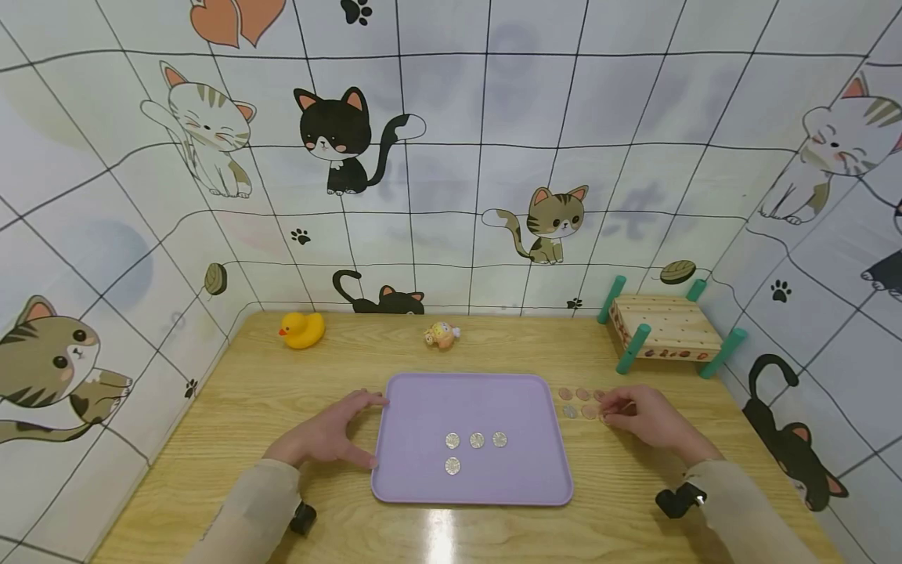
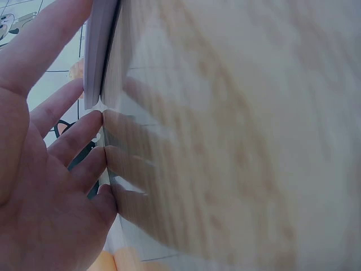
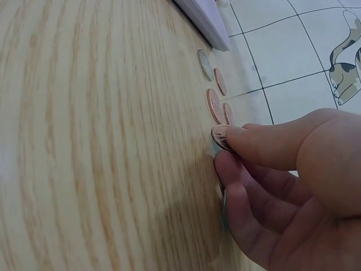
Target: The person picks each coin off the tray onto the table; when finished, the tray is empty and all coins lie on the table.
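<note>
Several silver coins lie on a lilac tray, three in a row and another below the leftmost. My left hand is at the tray's left side, its spread fingers and thumb touching the rim. In the left wrist view, the fingers reach along the table with the palm bare. On the table right of the tray lie a silver coin and several copper coins. My right hand pinches a coin between thumb and fingers, close to the table surface; the thumb covers part of it.
At the back of the wooden table stand a yellow rubber duck and a small figurine. A wooden pegboard stand with green legs is at the back right. Cat-printed sheeting encloses the back and sides.
</note>
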The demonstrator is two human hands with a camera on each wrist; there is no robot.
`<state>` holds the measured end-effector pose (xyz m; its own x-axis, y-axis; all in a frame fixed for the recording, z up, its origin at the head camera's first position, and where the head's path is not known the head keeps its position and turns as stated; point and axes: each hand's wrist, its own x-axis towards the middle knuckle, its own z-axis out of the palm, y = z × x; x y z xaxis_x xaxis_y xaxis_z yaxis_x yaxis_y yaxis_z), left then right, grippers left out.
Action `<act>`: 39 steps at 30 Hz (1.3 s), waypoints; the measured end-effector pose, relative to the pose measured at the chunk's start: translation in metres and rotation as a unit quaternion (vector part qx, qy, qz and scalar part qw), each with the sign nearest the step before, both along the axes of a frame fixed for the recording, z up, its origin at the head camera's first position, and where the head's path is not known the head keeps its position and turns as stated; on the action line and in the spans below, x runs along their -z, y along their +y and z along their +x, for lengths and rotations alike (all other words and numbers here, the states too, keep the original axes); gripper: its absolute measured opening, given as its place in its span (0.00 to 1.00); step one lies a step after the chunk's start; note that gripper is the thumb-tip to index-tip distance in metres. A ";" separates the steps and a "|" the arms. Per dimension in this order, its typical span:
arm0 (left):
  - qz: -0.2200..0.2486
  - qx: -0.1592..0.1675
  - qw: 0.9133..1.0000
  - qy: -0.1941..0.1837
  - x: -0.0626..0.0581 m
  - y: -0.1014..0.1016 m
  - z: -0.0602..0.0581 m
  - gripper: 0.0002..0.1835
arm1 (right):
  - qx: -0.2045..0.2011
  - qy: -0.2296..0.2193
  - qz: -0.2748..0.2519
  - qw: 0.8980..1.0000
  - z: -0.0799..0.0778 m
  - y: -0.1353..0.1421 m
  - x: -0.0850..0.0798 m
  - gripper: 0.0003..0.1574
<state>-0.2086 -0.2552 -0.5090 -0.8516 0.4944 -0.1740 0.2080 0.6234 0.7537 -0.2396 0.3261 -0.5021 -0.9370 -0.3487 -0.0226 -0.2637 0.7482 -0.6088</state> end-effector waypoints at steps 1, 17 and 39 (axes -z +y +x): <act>0.001 0.000 1.000 0.000 0.000 0.000 0.000 0.52 | 0.002 0.002 0.002 1.000 0.001 -0.001 0.000 0.06; -0.007 0.003 1.000 -0.003 -0.003 0.002 0.000 0.52 | 0.019 0.040 0.038 0.998 0.004 -0.006 0.000 0.03; -0.002 0.007 1.000 0.004 0.000 0.000 0.001 0.52 | 0.031 0.038 0.047 0.998 -0.001 -0.002 0.003 0.06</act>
<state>-0.2080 -0.2556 -0.5089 -0.8464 0.5050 -0.1691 0.2221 0.6233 0.7498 -0.2402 0.3240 -0.5049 -0.9568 -0.2903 0.0191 -0.2581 0.8168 -0.5159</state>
